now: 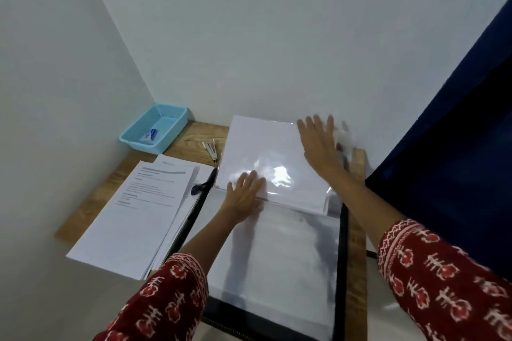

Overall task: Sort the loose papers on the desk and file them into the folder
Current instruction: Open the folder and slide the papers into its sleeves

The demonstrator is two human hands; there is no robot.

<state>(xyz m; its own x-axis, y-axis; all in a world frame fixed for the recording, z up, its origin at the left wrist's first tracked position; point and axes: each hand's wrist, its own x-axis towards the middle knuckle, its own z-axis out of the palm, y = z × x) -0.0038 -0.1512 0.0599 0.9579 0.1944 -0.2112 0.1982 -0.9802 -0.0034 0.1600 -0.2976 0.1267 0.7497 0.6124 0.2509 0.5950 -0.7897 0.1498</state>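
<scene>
Folder: a black-edged folder (343, 243) lies open on the wooden table (194, 141), its clear sleeves spread from the near edge towards the far wall.
Filed so far: the far sleeve (266, 152) already holds white sheets; how many cannot be told.
Near sleeve: the clear pocket (277, 252) closest to the person looks unfilled, though glare makes this uncertain.
Left hand: the left hand (243, 194) rests flat with fingers spread on the near edge of the filled sleeve, pressing it down.
Right hand: the right hand (318, 138) is spread flat over the far right part of the same sleeve; it is blurred, so contact is likely but not certain.
Left to do: a thick pile of printed papers (138, 210) sits just left of the folder, partly over its left edge, waiting to be sorted.
Progress: judged early to middle, since most papers look unfiled.
Other things: a blue basket (177, 122) stands in the far left corner, a small metal tool (211, 150) near it.
</scene>
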